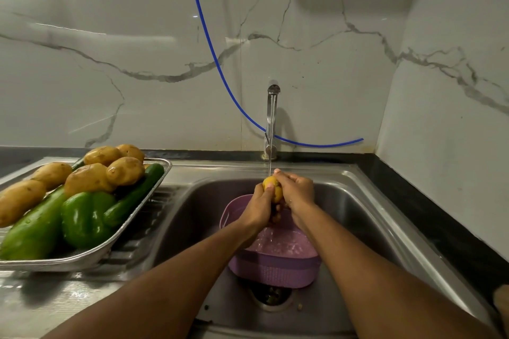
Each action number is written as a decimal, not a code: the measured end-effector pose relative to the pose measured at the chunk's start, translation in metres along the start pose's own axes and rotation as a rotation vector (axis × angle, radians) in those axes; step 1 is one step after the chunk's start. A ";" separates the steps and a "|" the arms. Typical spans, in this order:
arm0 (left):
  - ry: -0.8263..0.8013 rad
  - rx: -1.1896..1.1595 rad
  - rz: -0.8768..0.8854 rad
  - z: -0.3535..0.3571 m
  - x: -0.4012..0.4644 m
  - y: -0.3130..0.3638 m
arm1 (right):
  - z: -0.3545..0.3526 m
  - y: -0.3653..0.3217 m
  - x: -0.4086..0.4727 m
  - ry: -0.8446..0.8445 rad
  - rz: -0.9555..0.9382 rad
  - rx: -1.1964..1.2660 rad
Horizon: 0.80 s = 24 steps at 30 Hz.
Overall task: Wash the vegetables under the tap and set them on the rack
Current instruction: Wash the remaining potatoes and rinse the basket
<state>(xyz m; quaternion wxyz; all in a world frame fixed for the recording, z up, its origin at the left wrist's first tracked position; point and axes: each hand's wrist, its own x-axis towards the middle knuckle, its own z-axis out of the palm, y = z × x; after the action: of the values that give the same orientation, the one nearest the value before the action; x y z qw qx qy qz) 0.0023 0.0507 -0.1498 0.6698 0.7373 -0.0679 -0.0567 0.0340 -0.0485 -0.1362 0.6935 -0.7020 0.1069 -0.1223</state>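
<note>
Both hands clasp potato (271, 187) | left hand (259, 208) | right hand (297, 190) | under tap (272, 118)

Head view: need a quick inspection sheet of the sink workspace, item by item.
Surface: steel sink with wet drainboard on the left; black counter edge behind.
Job's things: potato held under the running tap; mesh rack on the drainboard holds potatoes, cucumbers and a green pepper, all wet.
Clutter: purple colander in the basin below the hands; scraps at the drain.
Grips: left hand and right hand both hold the potato.
Cables: blue hose hangs down the wall behind the tap.
Surroundings: marble-pattern wall panels.
</note>
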 end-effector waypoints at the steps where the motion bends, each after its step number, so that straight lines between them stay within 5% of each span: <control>1: 0.032 -0.025 -0.001 0.000 0.000 0.001 | 0.001 -0.001 -0.001 -0.022 0.007 -0.020; 8: 0.180 -0.343 -0.144 0.012 0.010 0.012 | 0.015 -0.001 -0.014 -0.263 0.190 -0.105; 10: 0.212 -0.163 -0.157 0.005 0.015 0.008 | 0.010 0.002 -0.013 -0.234 0.171 -0.127; 13: 0.235 0.218 -0.055 -0.006 0.018 0.001 | 0.004 -0.003 -0.014 -0.239 0.072 -0.152; 18: 0.202 0.174 0.141 -0.016 0.018 0.002 | 0.010 -0.007 -0.013 -0.246 -0.170 -0.395; 24: 0.230 0.077 -0.090 -0.010 0.023 0.017 | 0.003 -0.008 -0.013 -0.044 -0.663 -0.753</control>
<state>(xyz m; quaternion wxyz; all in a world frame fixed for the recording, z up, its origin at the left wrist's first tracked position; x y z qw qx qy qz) 0.0264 0.0550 -0.1313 0.6413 0.7662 0.0405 0.0010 0.0228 -0.0415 -0.1284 0.3177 -0.9022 -0.1001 -0.2741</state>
